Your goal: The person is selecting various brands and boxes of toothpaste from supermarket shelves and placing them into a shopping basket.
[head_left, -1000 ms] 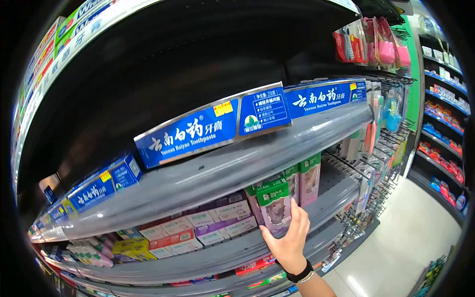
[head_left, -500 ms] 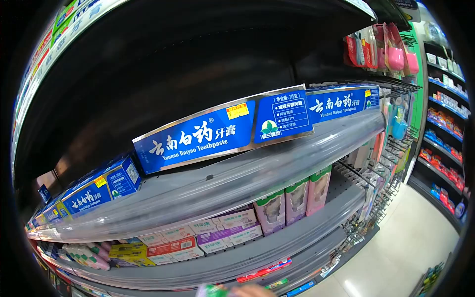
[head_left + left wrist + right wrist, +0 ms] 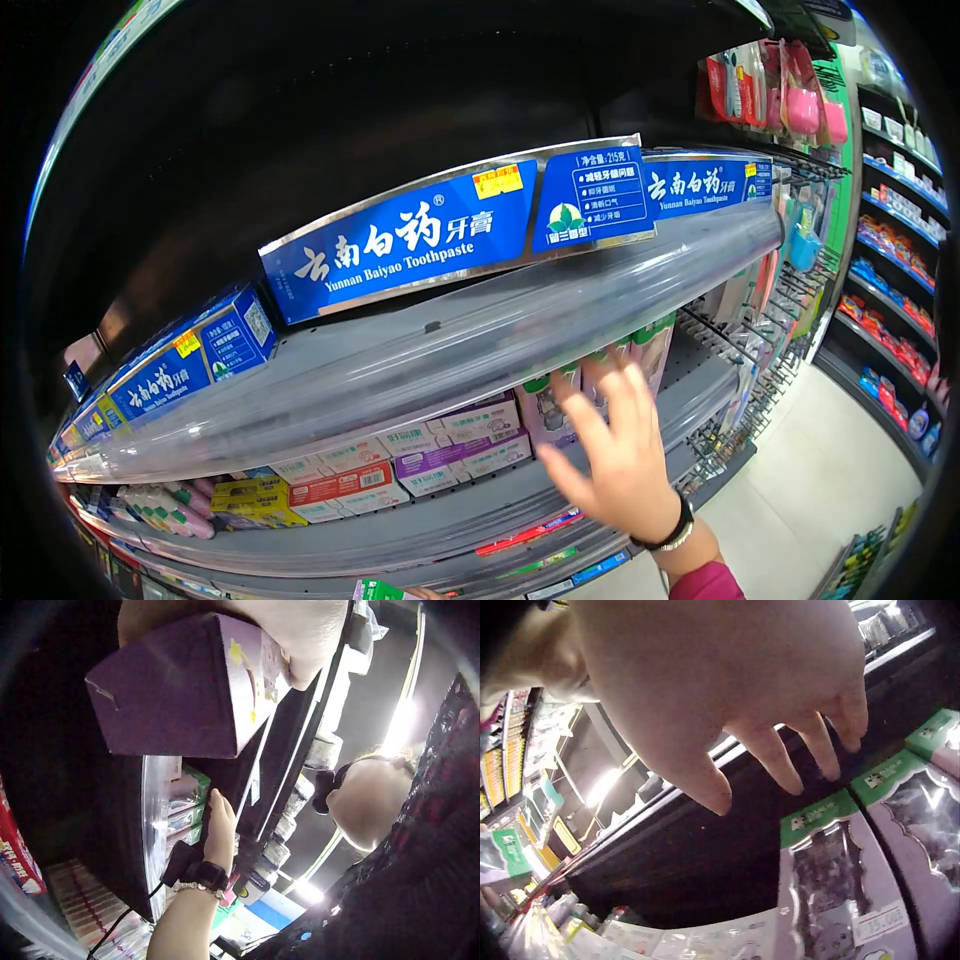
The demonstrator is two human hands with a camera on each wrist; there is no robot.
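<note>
A person's right hand reaches up to a shop shelf, fingers straight and spread, holding nothing. Its fingertips hover just in front of a row of upright purple boxes with green tops on the grey metal shelf. A black wrist strap circles that arm. Lower down, at the bottom edge of the head view, the left hand grips a purple cardboard box of the same kind against its palm. Above the row, long blue toothpaste cartons stand behind a clear plastic shelf guard.
</note>
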